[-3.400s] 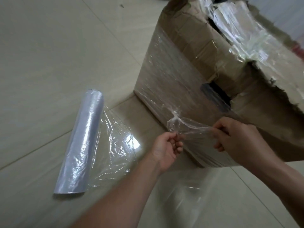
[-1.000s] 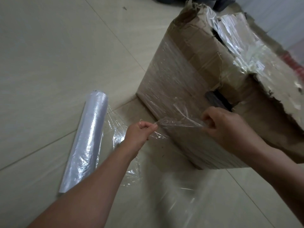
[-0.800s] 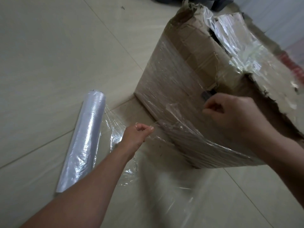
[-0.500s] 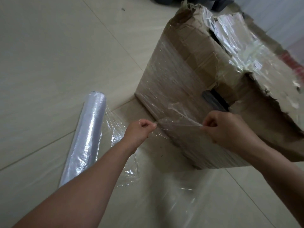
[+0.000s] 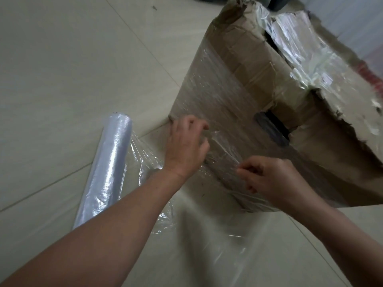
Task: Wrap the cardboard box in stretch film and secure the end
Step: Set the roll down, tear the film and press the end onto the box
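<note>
Hands seemingly press film tail near box edge.

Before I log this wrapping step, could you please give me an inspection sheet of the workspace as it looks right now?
Surface: pale tiled floor, grout lines visible.
Job's things: cardboard box, torn along its top, film on its near side; film roll lying on the floor to the left, loose film trailing from it.
Clutter: dark object behind the box, unclear.
Hands: left hand spread flat on the box's filmed side; right hand pinching the film end.
Cables: nothing seen.
Surroundings: red patch at the right edge, unclear.
</note>
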